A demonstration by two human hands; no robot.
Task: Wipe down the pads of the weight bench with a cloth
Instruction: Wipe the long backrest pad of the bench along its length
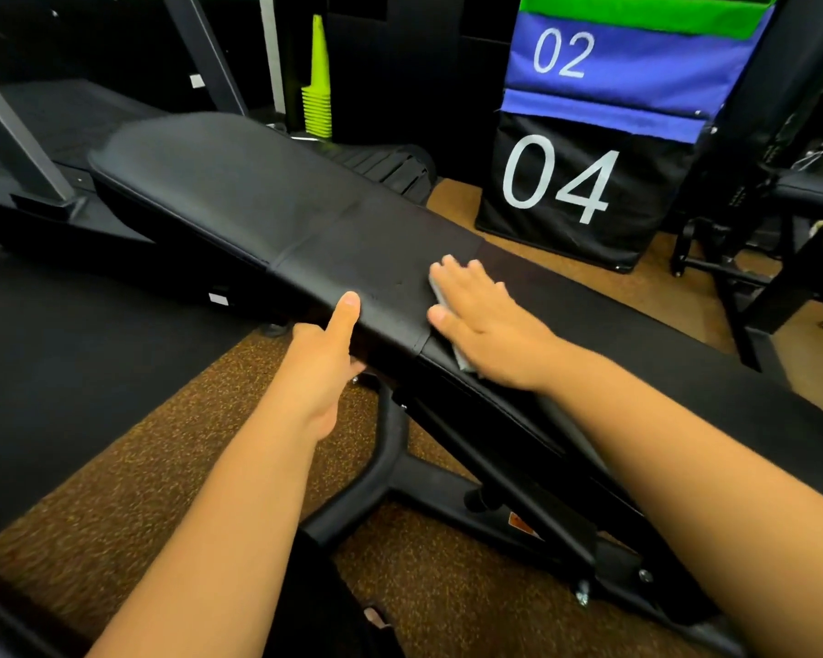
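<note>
The weight bench's long black back pad (238,192) runs from the upper left to the middle, and its seat pad (485,401) continues toward the lower right. My right hand (483,320) lies flat with straight fingers on a grey cloth (462,360), pressing it onto the pad near the seam between the pads; only the cloth's edges show. My left hand (324,353) grips the near edge of the back pad, thumb on top and fingers curled underneath.
The bench's black steel frame (400,472) stands on brown speckled floor. Stacked plyo boxes (576,182) marked 02 and 04 stand at the back right. A stack of yellow-green cones (318,97) and a treadmill (67,116) are behind the bench; another machine (770,258) is right.
</note>
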